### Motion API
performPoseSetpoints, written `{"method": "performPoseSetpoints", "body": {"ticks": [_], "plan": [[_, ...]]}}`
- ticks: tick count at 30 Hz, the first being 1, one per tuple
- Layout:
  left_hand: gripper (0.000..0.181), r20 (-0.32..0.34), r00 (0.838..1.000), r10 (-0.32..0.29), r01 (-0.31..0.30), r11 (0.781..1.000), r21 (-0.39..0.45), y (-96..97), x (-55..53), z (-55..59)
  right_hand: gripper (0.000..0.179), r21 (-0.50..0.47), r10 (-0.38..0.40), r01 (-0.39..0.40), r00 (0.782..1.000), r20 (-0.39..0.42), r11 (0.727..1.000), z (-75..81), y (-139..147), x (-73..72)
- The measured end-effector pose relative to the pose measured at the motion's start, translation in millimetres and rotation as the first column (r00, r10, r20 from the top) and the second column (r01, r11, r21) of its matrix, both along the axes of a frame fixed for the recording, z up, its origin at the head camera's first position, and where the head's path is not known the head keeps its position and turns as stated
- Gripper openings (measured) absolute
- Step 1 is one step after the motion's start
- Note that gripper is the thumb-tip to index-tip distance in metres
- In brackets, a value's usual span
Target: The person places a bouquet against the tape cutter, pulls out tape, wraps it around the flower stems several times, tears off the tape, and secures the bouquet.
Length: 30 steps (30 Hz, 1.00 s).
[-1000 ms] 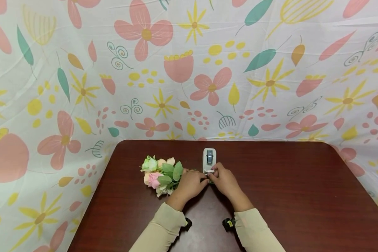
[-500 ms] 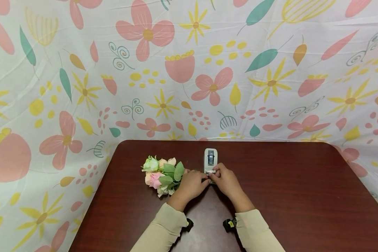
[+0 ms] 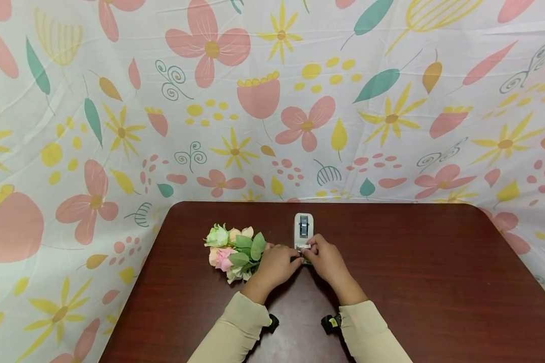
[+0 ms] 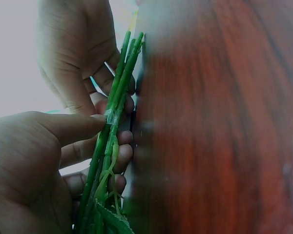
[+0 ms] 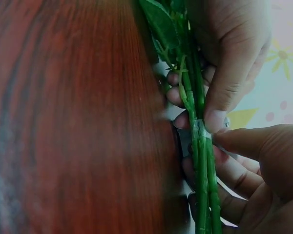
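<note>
Barely anything moved vs half a sec ago, both hands are parked in the same spot by the dispenser, maybe a tiny shuffle of the fingers.

Left hand [image 3: 276, 264] has its grip curled round the stems [image 4: 112, 141], thumb pressed on a clear bit of tape [image 4: 110, 116] wrapped round them. Right hand [image 3: 324, 259] pinches the same stems just past the tape, fingers tucked under, thumb on top. So both grips are closed on the bunch, w/ the tape between the two thumbs.

Bouquet [image 3: 233, 250] lies on the tabletop [image 3: 413, 282], blooms pointing to the person's left, stems running right under the hands. Pink, white and pale green heads + a few leaves.

Tape dispenser [image 3: 303, 228] sits just behind the hands, touching or nearly touching the right fingers, can't tell which from the head view. It's the only thing crowding the work; the hands cover its front end.

Other stuff: floral cloth [image 3: 272, 101] hangs behind and round the tabletop. Cream sleeves [image 3: 236, 327] on both arms, black wrist cams [image 3: 330, 322] strapped on.

Wrist views are blurry on the wood.
</note>
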<state>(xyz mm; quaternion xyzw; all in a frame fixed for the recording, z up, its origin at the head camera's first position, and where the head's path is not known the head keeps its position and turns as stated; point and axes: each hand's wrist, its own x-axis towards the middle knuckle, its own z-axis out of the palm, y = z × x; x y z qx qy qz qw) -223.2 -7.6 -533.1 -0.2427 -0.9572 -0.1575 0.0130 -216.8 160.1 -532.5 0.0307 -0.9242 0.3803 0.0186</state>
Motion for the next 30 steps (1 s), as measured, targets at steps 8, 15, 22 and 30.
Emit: {"method": "performPoseSetpoints", "body": {"ticks": [8, 15, 22, 30], "plan": [[0.018, -0.018, 1.0, -0.003, 0.004, 1.0, 0.025, -0.4, 0.6, 1.5, 0.019, -0.007, -0.005, 0.005, 1.0, 0.013, 1.0, 0.4, 0.3, 0.7], [0.019, 0.003, 1.0, 0.0, 0.0, 1.0, 0.023, 0.0, 0.5, 0.7, 0.018, -0.002, 0.001, -0.001, 1.0, 0.018, 1.0, 1.9, 0.0, 1.6], [0.019, 0.002, 1.0, 0.002, -0.002, 1.0, 0.018, 0.3, 0.2, 1.9, 0.018, 0.0, 0.003, -0.003, 1.0, 0.003, 1.0, 2.9, -0.1, 1.3], [0.019, 0.023, 1.0, -0.004, 0.003, 1.0, 0.021, -0.9, 1.7, 3.4, 0.017, 0.001, 0.001, -0.001, 1.0, 0.012, 1.0, 1.2, 0.0, 1.3]]}}
